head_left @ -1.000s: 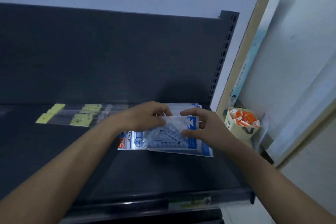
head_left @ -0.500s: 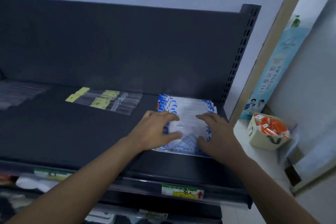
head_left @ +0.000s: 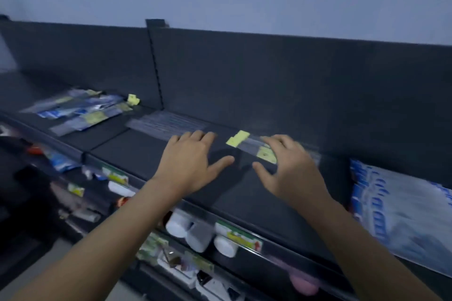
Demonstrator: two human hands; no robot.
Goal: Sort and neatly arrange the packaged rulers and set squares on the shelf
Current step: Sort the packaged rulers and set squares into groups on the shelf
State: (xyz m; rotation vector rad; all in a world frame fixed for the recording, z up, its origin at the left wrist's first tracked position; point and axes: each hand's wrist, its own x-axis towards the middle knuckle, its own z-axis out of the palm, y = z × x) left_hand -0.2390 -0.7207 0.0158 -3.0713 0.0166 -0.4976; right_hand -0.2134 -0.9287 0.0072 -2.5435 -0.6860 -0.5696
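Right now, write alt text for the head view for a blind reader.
A left hand and right hand spread over clear ruler packs with yellow tags on a dark shelf. Set square packs sit stacked at right, a mixed pile far left.

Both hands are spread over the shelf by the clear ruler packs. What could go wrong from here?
1. The clear ruler packs barely show against the dark shelf; the spread fingers of the right hand could push them askew or miss one.
2. The set square stack appears to reach the shelf's front edge beside the right forearm; a brush might slide packs off.
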